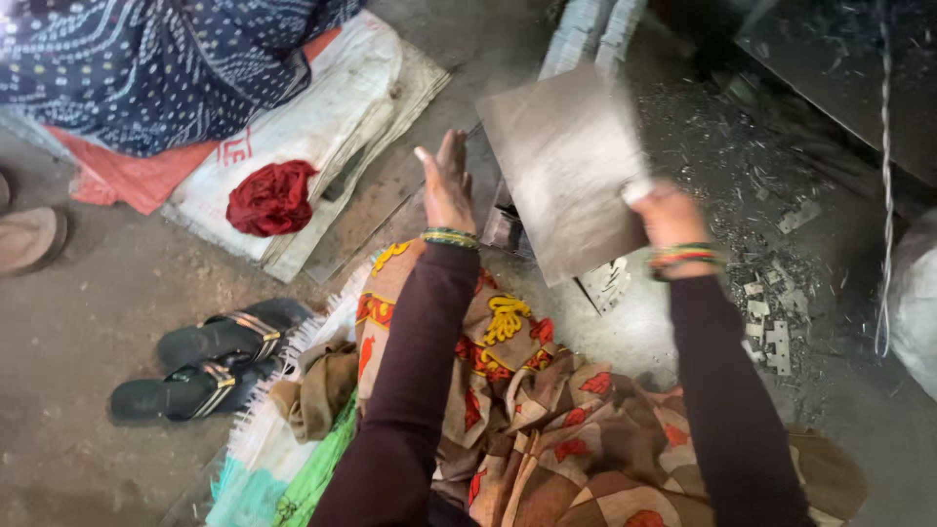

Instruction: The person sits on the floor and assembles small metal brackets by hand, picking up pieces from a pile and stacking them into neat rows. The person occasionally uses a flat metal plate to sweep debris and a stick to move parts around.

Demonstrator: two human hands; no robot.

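Note:
My right hand [667,212] grips the right edge of a square grey metal sheet [564,166] and holds it tilted above the floor. Left of the sheet, my left hand [446,184] is raised with flat, spread fingers, its palm turned toward the sheet's left edge and holding nothing. Both wrists carry coloured bangles over dark maroon sleeves. Below the sheet a small punched metal piece [604,284] lies on the floor, partly hidden.
Metal scraps and shavings [771,322] litter the floor at right. A stack of metal strips [593,34] lies behind the sheet. Black sandals [210,359] sit at left, a red cloth [270,198] on white sacking [322,117]. Another person in blue patterned cloth [156,59] sits upper left.

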